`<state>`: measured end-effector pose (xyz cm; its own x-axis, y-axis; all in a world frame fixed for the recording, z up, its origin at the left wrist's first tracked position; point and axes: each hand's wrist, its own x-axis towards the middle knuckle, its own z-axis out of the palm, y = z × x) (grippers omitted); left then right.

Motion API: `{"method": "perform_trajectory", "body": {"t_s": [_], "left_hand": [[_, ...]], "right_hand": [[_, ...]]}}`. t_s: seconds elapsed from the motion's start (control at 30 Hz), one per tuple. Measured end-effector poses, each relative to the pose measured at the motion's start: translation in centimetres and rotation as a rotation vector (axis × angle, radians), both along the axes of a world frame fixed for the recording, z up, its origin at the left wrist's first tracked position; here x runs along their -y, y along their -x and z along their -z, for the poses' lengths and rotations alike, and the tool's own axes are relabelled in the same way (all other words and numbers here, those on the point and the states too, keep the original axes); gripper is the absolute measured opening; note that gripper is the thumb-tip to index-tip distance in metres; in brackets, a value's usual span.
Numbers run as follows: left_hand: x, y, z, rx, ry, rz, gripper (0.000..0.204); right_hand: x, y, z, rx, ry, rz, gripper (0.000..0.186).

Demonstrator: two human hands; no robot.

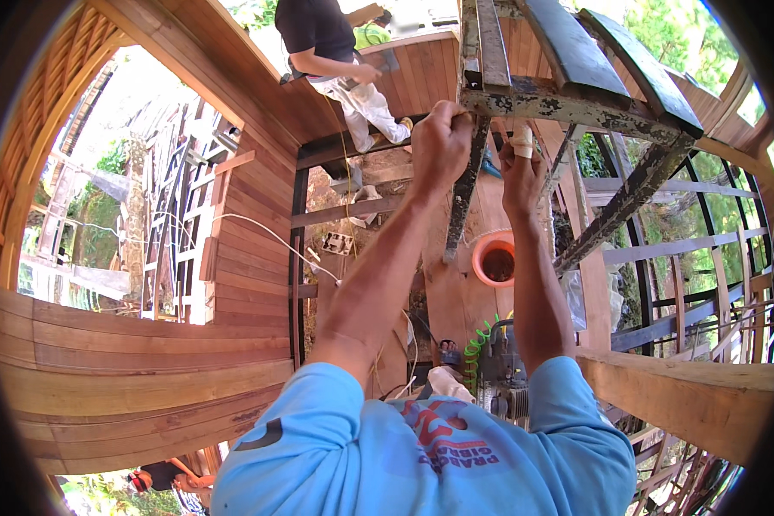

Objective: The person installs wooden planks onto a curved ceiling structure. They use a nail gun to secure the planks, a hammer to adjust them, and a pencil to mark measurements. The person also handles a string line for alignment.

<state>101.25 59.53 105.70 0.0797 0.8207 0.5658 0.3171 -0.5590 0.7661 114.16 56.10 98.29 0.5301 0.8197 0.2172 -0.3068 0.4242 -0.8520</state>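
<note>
My left hand is closed in a fist against the upper leg of a paint-flaked metal stand. Its curled fingers meet that leg, though their inner side is hidden. Just under the stand's crossbar is my right hand, raised with its fingers bent. A cream-white wrapped piece shows at its fingertips; whether it is a wrapping on a finger or a thing held, I cannot make out. Dark metal slats lie across the stand's top.
An orange bucket with dark contents stands on planks below. Beside my body sits a compressor with a green coiled hose. Another person stands at the far left. Wooden plank walls run left; a thick beam crosses right.
</note>
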Motion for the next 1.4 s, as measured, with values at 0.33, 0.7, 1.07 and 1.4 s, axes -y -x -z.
{"method": "perform_trajectory", "body": {"t_s": [0.33, 0.7, 1.07, 1.4], "left_hand": [[2.4, -1.9, 2.1, -0.084, 0.141, 0.195, 0.019], [-0.7, -3.0, 6.9, 0.553, 0.41, 0.009, 0.016], [1.8, -1.0, -1.2, -0.042, 0.034, 0.139, 0.017], [-1.4, -5.7, 9.2, 0.315, -0.11, -0.345, 0.018]], "right_hand": [[-0.4, -0.6, 0.5, 0.001, 0.045, 0.043, 0.037], [-1.0, -0.4, 1.7, 0.001, 0.046, -0.029, 0.03], [-1.0, -1.3, -0.1, 0.024, 0.02, 0.073, 0.044], [-2.2, -5.4, 3.4, 1.553, 0.148, 0.622, 0.013]]}}
